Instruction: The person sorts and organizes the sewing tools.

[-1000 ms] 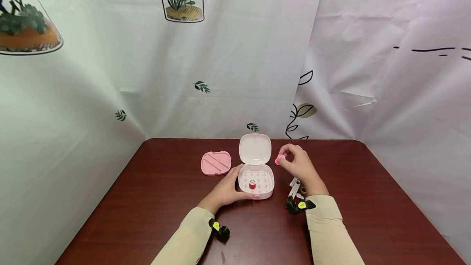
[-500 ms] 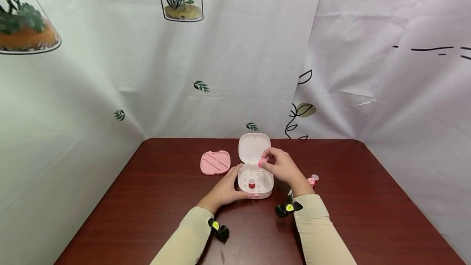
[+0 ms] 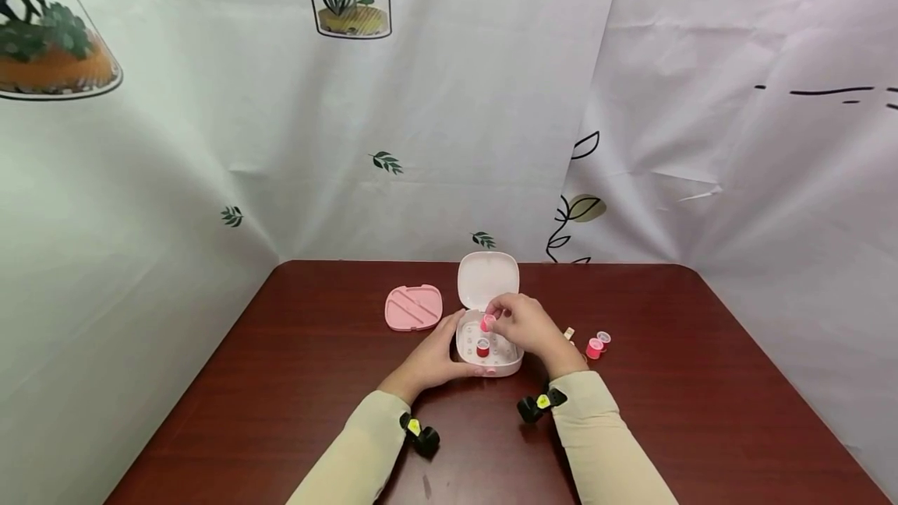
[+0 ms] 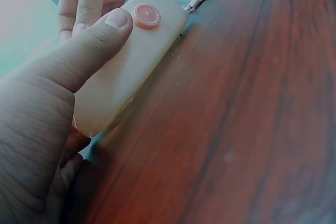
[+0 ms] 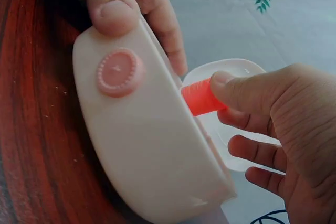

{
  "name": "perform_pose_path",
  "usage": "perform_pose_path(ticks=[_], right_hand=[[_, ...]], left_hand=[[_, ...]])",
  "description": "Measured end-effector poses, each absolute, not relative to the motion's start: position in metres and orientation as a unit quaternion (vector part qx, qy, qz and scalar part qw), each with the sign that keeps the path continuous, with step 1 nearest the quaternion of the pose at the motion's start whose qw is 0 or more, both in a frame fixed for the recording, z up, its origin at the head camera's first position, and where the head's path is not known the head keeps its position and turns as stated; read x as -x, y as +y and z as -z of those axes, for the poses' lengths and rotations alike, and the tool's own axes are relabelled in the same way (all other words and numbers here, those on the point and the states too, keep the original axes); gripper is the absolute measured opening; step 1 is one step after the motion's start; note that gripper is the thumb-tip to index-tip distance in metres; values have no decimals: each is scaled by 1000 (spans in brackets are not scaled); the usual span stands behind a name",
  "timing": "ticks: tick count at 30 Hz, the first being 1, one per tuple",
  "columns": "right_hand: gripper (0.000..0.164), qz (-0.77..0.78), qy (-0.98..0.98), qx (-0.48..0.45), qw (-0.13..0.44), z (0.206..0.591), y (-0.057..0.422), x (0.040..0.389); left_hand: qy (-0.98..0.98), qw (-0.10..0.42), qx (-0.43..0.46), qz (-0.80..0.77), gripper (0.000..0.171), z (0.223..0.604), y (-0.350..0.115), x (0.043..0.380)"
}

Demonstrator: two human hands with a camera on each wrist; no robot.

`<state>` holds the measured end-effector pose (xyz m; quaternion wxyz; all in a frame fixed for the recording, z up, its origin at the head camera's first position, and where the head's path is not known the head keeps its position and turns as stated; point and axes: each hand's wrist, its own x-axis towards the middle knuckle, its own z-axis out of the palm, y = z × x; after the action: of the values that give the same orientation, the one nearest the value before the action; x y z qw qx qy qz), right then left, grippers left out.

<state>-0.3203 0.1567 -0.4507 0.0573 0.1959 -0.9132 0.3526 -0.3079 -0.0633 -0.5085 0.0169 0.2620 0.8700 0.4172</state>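
Note:
My left hand holds a small white sewing box at its left side, with the thumb at the front near a round pink button. The box lid stands raised at the back. My right hand pinches a bright pink thread spool between thumb and fingers, over the rear part of the box. Inside, a red thread spool stands upright among rows of small pegs. Whether the pink spool touches a peg is hidden.
A pink slotted tray lies on the brown table left of the box. Further spools stand to the right. Beside my right wrist, a small pale item is partly covered. A printed white cloth hangs behind.
My right hand has moved left with the pink spool, from right of the box to over its inside. The left hand keeps holding the box in place.

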Motion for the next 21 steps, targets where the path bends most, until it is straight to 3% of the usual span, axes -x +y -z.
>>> perform_pose_path(ticks=[9, 21], right_hand=[[17, -290, -930, -214, 67, 458, 154, 322], [13, -237, -932, -262, 74, 464, 153, 323]], left_hand=[[868, 16, -264, -419, 112, 508, -63, 309], [870, 17, -262, -417, 112, 508, -63, 308]])
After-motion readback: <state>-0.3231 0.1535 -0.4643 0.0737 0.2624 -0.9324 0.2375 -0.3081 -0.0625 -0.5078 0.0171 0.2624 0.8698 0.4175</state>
